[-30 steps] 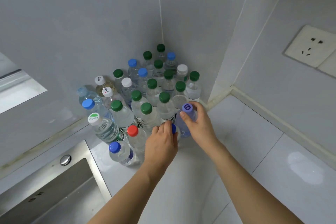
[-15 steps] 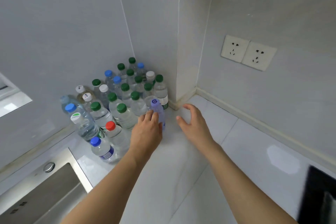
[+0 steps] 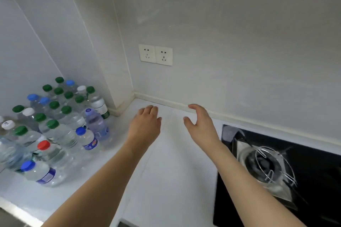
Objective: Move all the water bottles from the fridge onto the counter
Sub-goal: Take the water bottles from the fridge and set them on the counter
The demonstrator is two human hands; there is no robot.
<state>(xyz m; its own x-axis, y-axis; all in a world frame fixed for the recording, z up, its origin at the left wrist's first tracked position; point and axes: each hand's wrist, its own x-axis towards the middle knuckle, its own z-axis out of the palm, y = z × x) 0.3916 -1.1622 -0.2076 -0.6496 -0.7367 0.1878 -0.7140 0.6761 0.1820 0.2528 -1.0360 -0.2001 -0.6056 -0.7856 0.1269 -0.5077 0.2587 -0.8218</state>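
Both empty, fingers relaxed — left grip (image 3: 145,125) and right grip (image 3: 200,123) over white surface (image 3: 175,171); water bottles (image 3: 55,127) clustered at nine o'clock, gas burner (image 3: 265,166) at four.

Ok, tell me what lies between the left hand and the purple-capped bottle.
Nothing: in the head view only bare white counter separates the left hand from the purple-capped bottle.

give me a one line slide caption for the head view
Both empty hands, left hand and right hand, hover over the counter beside the cluster of water bottles.
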